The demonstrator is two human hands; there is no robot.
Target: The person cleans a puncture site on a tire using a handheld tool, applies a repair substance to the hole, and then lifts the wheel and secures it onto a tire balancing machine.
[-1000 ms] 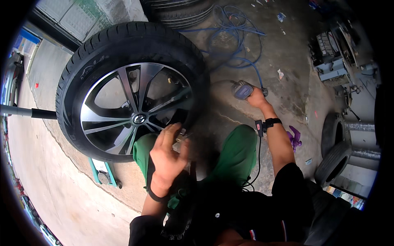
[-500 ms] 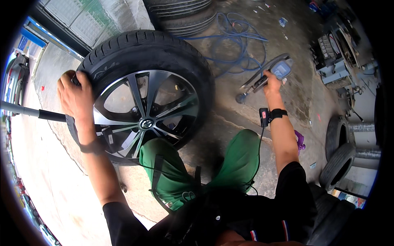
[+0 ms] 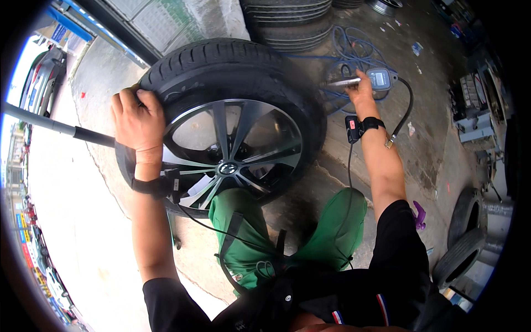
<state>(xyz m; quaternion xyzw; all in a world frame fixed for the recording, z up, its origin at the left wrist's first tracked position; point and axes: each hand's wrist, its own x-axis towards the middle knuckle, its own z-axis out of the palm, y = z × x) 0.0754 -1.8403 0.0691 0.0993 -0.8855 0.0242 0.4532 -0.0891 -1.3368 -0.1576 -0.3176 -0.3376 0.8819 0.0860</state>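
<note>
left hand (image 3: 139, 117) bent over the left edge of the wheel (image 3: 227, 167), whether gripping i cannot tell; right hand (image 3: 361, 92) wrapped around the inflator gauge (image 3: 379, 79); the wheel is near the concrete floor (image 3: 431, 149) edge by the panelled wall (image 3: 161, 23)

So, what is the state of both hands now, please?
Left hand: on the tyre, grip cannot be told.
Right hand: closed, holding the inflator gauge.

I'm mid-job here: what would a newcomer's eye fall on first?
Probably the big wheel, left of centre, its spokes black and silver, with the left hand on its left edge. Next, the gauge in the right hand, upper right of centre; then the bright green trousers, lower centre.
</note>
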